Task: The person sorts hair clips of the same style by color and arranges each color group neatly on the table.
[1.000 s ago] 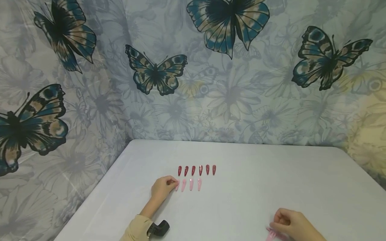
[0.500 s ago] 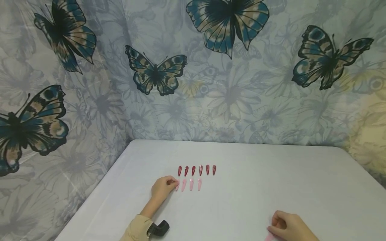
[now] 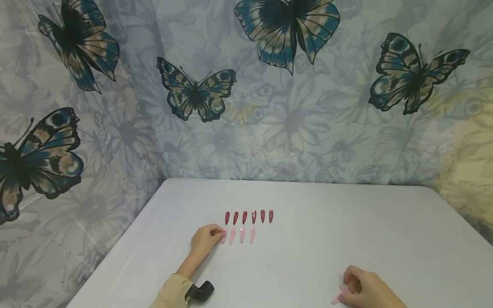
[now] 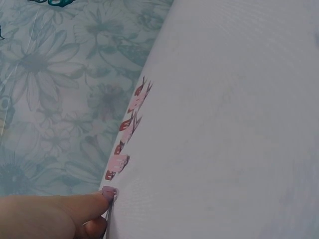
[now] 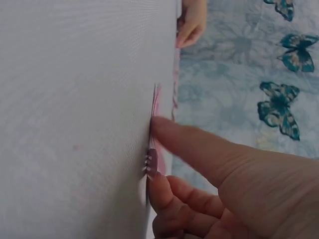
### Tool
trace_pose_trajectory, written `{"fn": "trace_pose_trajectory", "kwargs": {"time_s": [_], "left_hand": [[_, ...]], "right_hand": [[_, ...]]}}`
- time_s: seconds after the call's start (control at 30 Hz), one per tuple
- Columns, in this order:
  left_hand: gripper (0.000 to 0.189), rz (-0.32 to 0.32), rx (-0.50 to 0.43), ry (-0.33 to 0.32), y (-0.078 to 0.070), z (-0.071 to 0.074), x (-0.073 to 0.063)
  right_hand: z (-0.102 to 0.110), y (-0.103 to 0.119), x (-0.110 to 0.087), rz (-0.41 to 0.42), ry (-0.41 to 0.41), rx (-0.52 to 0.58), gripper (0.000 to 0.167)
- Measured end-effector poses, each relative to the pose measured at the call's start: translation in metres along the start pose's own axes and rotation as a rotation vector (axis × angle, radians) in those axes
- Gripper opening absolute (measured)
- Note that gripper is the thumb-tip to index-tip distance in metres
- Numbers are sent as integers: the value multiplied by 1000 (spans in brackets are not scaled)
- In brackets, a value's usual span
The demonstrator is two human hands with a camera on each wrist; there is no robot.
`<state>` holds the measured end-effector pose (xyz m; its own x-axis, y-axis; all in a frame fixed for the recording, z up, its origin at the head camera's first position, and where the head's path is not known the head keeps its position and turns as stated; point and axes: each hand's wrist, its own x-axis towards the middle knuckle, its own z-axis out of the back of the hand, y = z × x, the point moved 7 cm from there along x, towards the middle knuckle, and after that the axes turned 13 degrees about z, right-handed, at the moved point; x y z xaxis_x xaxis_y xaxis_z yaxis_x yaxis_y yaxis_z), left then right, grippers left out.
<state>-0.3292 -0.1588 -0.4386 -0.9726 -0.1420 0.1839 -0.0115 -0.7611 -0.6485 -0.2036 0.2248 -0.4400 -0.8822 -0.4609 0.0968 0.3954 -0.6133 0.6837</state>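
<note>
My left hand (image 3: pixel 204 240) pinches the pink hair clip (image 3: pixel 224 238) at the left end of a short row of pink hair clips (image 3: pixel 242 235); in the left wrist view that clip (image 4: pixel 108 191) is at my fingertips. Behind this row lies a row of red hair clips (image 3: pixel 244 217). At the lower right, close to the table surface, my right hand (image 3: pixel 363 287) holds a pink hair clip (image 3: pixel 336 300) between thumb and fingers. The right wrist view shows a clip (image 5: pixel 152 162) between the fingertips, with more pink beside it, partly hidden by the hand.
Everything lies on a white table (image 3: pixel 308 239) with rounded far corners. A curtain (image 3: pixel 300 128) printed with butterflies and flowers hangs behind it and along its left side. A black device (image 3: pixel 202 291) is strapped to the left wrist.
My right hand has shifted slightly, and the pink clip there now points out to the left of the fingertips. The left hand stays on its clip. The head view has moved a little.
</note>
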Motion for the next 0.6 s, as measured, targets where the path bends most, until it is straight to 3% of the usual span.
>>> {"fn": "trace_pose_trajectory", "kwargs": {"time_s": [0.33, 0.6], "left_hand": [[8, 11, 4, -5, -2, 1, -2], [8, 9, 9, -11, -2, 2, -2]], "right_hand": [[-3, 8, 0, 150, 12, 141, 10], [-4, 18, 2, 300, 34, 150, 5]]}}
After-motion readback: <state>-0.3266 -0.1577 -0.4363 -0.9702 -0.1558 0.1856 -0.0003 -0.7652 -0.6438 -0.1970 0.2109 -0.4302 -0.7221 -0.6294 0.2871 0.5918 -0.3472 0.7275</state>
